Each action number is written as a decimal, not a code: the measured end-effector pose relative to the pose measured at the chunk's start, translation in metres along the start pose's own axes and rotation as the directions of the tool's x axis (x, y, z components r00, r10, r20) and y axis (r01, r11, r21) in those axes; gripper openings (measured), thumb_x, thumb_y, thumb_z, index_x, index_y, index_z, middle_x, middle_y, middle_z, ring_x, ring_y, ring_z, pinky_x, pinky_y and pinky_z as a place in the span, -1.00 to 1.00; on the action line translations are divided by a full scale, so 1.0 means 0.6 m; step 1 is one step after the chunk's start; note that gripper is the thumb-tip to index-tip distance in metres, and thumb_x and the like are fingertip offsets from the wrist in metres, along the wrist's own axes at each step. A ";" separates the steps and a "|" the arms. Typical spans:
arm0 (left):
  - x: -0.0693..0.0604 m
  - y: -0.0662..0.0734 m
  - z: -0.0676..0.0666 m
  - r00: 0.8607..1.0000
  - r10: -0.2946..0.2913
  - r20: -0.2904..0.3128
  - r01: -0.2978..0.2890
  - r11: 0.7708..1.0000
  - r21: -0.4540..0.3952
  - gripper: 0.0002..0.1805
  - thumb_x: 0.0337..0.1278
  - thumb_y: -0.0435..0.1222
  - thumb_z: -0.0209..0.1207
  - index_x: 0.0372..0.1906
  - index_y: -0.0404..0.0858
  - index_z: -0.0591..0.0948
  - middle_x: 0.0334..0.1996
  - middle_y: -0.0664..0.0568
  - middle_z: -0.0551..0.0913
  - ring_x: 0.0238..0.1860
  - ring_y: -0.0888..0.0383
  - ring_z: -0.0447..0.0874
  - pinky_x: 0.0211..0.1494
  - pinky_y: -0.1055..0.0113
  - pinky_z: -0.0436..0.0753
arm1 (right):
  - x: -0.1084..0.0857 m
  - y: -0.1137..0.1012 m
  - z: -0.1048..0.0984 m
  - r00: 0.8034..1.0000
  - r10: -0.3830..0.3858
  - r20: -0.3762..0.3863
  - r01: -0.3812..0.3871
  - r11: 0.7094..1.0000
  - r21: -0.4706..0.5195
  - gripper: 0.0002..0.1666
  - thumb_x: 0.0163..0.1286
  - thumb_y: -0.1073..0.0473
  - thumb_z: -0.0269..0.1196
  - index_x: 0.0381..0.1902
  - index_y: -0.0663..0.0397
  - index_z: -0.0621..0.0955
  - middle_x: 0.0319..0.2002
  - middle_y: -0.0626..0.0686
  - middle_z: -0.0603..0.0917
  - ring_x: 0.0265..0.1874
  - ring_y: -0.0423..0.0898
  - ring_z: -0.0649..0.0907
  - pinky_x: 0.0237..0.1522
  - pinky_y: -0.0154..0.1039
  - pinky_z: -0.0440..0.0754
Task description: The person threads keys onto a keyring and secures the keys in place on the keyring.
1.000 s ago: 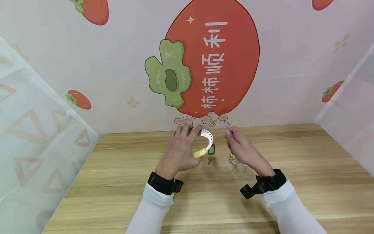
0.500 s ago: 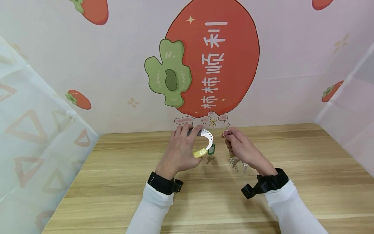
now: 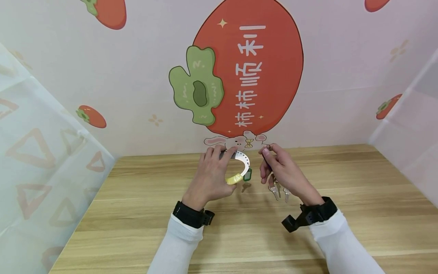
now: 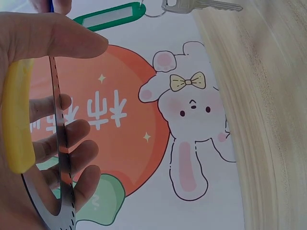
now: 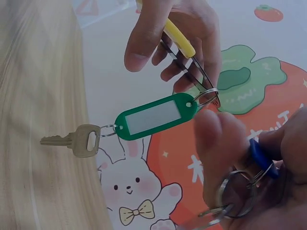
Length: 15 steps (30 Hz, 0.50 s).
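My left hand (image 3: 210,175) grips a flat, curved metal ring (image 3: 246,161) with a row of holes and a yellow sleeve (image 3: 234,179). From this ring, by a split ring, hangs a green key tag (image 5: 156,116) with a key (image 5: 86,140) below it. To the right, apart from the metal ring, my right hand (image 3: 284,167) holds a blue key tag (image 5: 263,158) with a split ring (image 5: 221,194) beside the fingertips. Several keys (image 3: 278,191) dangle beneath that hand. The fingers hide part of the blue tag.
Both hands are above a wood-grain table (image 3: 137,228). A white printed backdrop (image 3: 137,76) rises behind its far edge, and pale sheets (image 3: 41,152) stand at the sides.
My right hand has turned slightly and its fingertips have risen, shifting the small ring they hold. The keys under it have swung a little. My left hand stays still.
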<state>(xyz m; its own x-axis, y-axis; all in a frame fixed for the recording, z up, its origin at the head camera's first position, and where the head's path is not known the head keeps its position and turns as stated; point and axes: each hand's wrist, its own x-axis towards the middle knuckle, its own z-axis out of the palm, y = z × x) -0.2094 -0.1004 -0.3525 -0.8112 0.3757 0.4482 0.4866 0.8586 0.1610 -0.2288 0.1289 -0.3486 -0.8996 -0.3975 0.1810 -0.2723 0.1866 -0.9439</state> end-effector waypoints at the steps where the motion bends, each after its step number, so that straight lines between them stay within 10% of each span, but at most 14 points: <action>1: 0.000 0.000 0.000 1.000 0.000 0.000 0.000 1.000 0.001 0.00 -0.35 -0.03 0.55 0.40 -0.07 0.44 0.16 -0.09 0.45 0.17 -0.14 0.41 0.11 -0.07 0.50 | 0.000 0.000 0.000 1.000 -0.002 -0.010 0.002 1.000 -0.015 -0.65 0.70 0.08 -0.15 0.03 0.34 0.33 -0.59 0.21 0.56 -0.67 0.08 0.64 -0.68 -0.11 0.61; 15: 0.000 -0.001 0.001 1.000 0.000 0.004 0.000 1.000 0.009 -0.02 -0.32 0.00 0.53 0.40 -0.07 0.45 0.17 -0.09 0.45 0.17 -0.14 0.41 0.12 -0.07 0.50 | 0.001 -0.001 -0.005 0.999 0.048 -0.005 -0.048 0.999 -0.007 -0.67 0.67 0.24 -0.12 -0.01 0.41 0.49 -0.47 0.15 0.48 -0.70 -0.16 0.40 -0.66 -0.29 0.43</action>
<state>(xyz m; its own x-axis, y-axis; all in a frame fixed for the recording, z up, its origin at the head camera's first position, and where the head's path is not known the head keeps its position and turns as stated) -0.2100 -0.1005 -0.3531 -0.8124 0.3770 0.4449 0.4837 0.8618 0.1530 -0.2302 0.1314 -0.3473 -0.9132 -0.3839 0.1364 -0.2310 0.2119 -0.9496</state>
